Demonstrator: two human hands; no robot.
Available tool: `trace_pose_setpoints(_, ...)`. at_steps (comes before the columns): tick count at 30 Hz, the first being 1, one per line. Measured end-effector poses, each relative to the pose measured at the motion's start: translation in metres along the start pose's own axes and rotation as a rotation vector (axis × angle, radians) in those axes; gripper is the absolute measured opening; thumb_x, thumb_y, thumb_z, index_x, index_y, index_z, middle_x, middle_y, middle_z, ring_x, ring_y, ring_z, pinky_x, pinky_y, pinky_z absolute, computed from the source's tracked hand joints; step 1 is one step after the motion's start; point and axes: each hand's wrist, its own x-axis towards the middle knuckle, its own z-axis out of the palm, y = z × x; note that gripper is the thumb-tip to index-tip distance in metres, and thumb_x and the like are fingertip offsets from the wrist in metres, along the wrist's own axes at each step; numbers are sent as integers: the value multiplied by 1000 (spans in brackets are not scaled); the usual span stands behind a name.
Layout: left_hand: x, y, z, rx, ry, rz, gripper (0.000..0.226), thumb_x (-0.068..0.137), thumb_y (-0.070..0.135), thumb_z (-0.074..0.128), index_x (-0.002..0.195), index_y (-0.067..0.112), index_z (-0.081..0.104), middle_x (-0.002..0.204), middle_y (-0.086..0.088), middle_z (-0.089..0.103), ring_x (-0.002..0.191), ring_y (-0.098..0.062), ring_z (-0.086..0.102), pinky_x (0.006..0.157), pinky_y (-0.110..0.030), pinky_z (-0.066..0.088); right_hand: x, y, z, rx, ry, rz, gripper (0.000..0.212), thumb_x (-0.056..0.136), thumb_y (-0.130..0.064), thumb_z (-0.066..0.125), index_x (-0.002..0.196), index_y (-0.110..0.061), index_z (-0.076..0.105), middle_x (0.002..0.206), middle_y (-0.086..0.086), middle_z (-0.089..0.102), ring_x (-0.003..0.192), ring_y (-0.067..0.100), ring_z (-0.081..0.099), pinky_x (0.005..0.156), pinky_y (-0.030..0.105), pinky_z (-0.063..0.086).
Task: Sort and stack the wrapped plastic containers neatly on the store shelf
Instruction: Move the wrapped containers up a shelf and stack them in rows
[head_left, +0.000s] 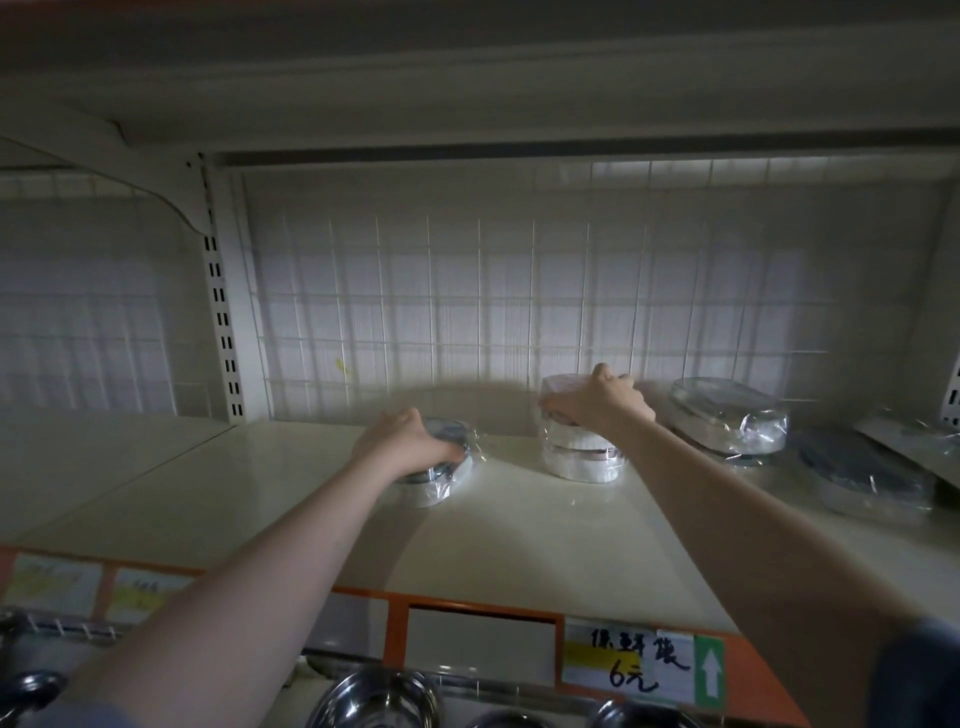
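Wrapped containers are spread along the shelf (291, 499). Left of the stack (579, 457), a single container (441, 475) is gripped by the left hand (400, 447); the stack's top is held by right hand (597, 402) fingers. Single should be lifted level, centred over the stack.

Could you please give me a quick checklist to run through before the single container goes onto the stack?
1. Left hand holds the single container: ok.
2. Right hand steadies the stack: ok.
3. Stack stands straight: ok.
4. Stack's top is free: not ok, the right hand covers it.
5. Shelf between the two is bare: ok.
6. Sizes match: cannot tell.
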Motion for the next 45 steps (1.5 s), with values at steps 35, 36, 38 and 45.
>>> trace_pose_setpoints(35,-255,53,-218,6,4,-117,85,72,69,61,141,27,31,125,-7,46,112,-28,48,91,-35,45,-253,-41,-209,75,-152,-56,59,76,-70,52,123,-36,50,113,7,50,103,29,48,88,38,44)
trace_pose_setpoints(36,-262,50,-226,-2,-2,-105,86,72,69,61,141,27,31,125,-7,46,112,-28,48,91,-35,45,-262,-46,-213,70,-157,-54,60,76,-71,52,124,-36,50,113,7,50,102,28,48,88,37,44)
trace_pose_setpoints(38,-277,44,-245,-12,-13,-80,86,72,69,61,141,28,32,124,-7,46,112,-27,48,90,-35,44,-283,-55,-223,70,-160,-48,61,75,-73,51,124,-36,50,113,7,51,102,28,48,87,36,44)
trace_pose_setpoints(45,-334,9,-323,-74,-80,-14,87,71,67,64,142,28,32,126,-7,45,115,-26,49,96,-35,43,-357,-99,-270,97,-141,-65,57,75,-73,47,119,-38,51,106,5,51,99,27,48,86,38,46)
